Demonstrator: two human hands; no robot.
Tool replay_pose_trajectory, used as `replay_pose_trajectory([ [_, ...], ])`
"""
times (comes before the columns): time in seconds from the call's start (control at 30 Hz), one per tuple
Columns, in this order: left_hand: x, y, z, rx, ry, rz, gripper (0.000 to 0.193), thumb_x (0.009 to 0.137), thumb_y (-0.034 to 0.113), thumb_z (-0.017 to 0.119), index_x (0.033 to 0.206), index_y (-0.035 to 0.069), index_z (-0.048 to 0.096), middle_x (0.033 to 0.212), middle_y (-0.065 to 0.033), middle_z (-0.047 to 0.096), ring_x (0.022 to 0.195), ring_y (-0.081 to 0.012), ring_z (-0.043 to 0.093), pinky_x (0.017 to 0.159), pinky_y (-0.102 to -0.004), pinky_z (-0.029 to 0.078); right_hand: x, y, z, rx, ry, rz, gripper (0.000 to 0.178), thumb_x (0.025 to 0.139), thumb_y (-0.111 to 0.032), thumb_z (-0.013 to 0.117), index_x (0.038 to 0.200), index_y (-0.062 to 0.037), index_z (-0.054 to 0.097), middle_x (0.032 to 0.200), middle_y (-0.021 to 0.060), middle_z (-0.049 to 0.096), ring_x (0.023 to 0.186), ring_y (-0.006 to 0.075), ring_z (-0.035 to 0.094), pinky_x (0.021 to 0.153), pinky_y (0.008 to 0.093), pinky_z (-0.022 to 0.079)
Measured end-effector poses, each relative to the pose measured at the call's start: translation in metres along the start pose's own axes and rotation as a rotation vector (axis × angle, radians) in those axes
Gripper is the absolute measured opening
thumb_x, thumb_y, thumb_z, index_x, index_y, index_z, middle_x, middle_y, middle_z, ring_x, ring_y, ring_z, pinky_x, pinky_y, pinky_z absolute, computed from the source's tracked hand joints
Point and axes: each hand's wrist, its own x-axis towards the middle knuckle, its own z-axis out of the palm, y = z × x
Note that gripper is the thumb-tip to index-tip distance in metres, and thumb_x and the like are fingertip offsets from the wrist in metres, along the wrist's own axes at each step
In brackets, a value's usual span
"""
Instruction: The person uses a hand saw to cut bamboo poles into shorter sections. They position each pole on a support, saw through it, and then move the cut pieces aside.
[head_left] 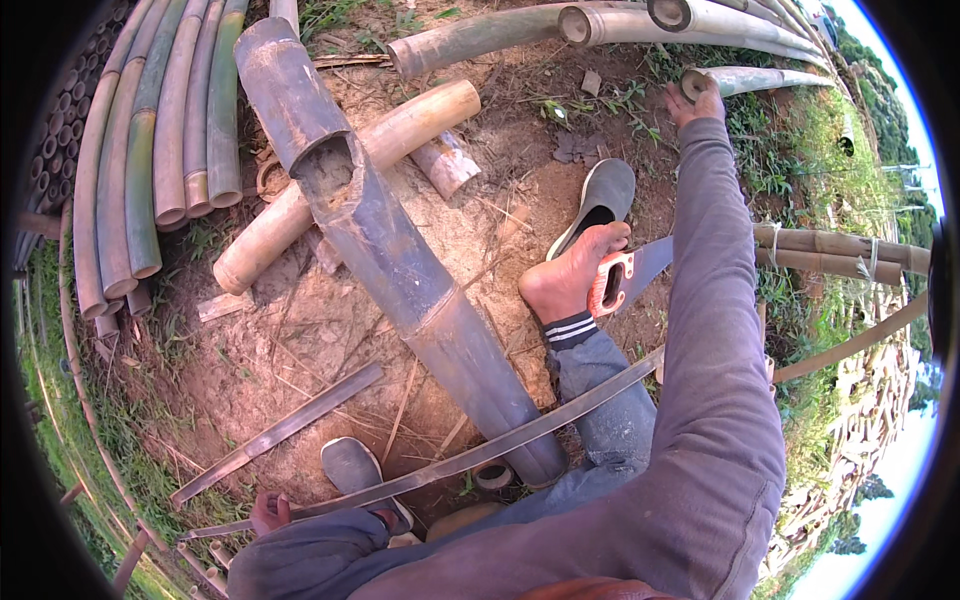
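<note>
Nearest us is a purple-grey sleeve [715,420], its arm stretched up the right side to the right hand [697,108], which is at the cut end of a pale green bamboo pole [755,80]. We see that pole at the upper right, lying on the ground: its open end faces left, into the hand, and its long axis runs off to the right. The right fingers straddle the rim, but we cannot tell whether they clamp it. At the lower left, our left hand [268,512] has its fingers curled together beside a long split bamboo strip [500,442]; we cannot tell whether they grip it. The strip slants up rightward, crossing over the near end of a thick dark bamboo trunk [405,265], whose long axis runs from upper left to lower middle. An orange-handled saw [648,265] lies against our bare foot [570,275].
</note>
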Motion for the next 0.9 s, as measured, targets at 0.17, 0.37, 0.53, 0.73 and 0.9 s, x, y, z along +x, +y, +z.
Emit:
replay_pose_trajectory([
  [0.17, 0.008, 0.029, 0.003, -0.017, 0.051, -0.006, 0.02, 0.094, 0.022, 0.078, 0.096, 0.003, 0.071, 0.072, -0.0107, 0.072, 0.064, -0.0213, 0.07, 0.064, -0.0382, 0.055, -0.033, -0.013, -0.015, -0.02, 0.191, 0.094, 0.046, 0.092, -0.034, 0.072, 0.131, -0.0144, 0.057, 0.105, 0.0109, 0.063, 0.073, 0.0236, 0.058, 0.062, 0.0429, 0.049],
  [0.37, 0.034, 0.043, 0.02, -0.164, 0.065, 0.139, 0.018, 0.094, 0.019, 0.077, 0.097, 0.003, 0.071, 0.075, -0.0097, 0.071, 0.067, -0.0205, 0.068, 0.066, -0.037, 0.054, -0.12, -0.029, -0.107, -0.057, 0.279, 0.124, 0.04, 0.092, -0.044, 0.062, 0.119, -0.0139, 0.06, 0.089, 0.0093, 0.066, 0.058, 0.0195, 0.05, 0.063, 0.0393, 0.039],
  [0.53, 0.062, 0.092, -0.01, -0.289, 0.038, 0.287, 0.015, 0.093, 0.014, 0.076, 0.101, 0.002, 0.07, 0.082, -0.0075, 0.068, 0.073, -0.0184, 0.066, 0.069, -0.0352, 0.054, -0.245, -0.009, -0.139, 0.049, 0.171, 0.257, 0.035, 0.095, -0.042, 0.059, 0.111, -0.0115, 0.065, 0.083, 0.0136, 0.07, 0.044, 0.0144, 0.04, 0.061, 0.0376, 0.039],
  [0.73, 0.087, 0.332, -0.099, -0.215, -0.337, 0.897, 0.049, 0.085, 0.031, 0.087, 0.122, 0.005, 0.068, 0.101, -0.0115, 0.071, 0.094, -0.0242, 0.071, 0.086, -0.0387, 0.057, -0.453, 0.049, -0.094, 0.191, -0.286, 0.44, 0.04, 0.099, -0.032, 0.06, 0.135, -0.0151, 0.055, 0.109, 0.003, 0.069, 0.079, 0.0089, 0.062, 0.059, 0.0299, 0.046],
  [0.9, 0.06, 0.515, -0.081, 0.07, -0.715, 0.997, 0.103, 0.079, 0.056, 0.09, 0.152, -0.001, 0.047, 0.138, -0.0278, 0.064, 0.127, -0.0387, 0.065, 0.111, -0.05, 0.049, -0.639, 0.095, -0.024, 0.206, -0.551, 0.688, 0.056, 0.099, -0.031, 0.064, 0.149, -0.016, 0.044, 0.137, 0.0106, 0.061, 0.103, 0.0178, 0.067, 0.073, 0.0377, 0.056],
])
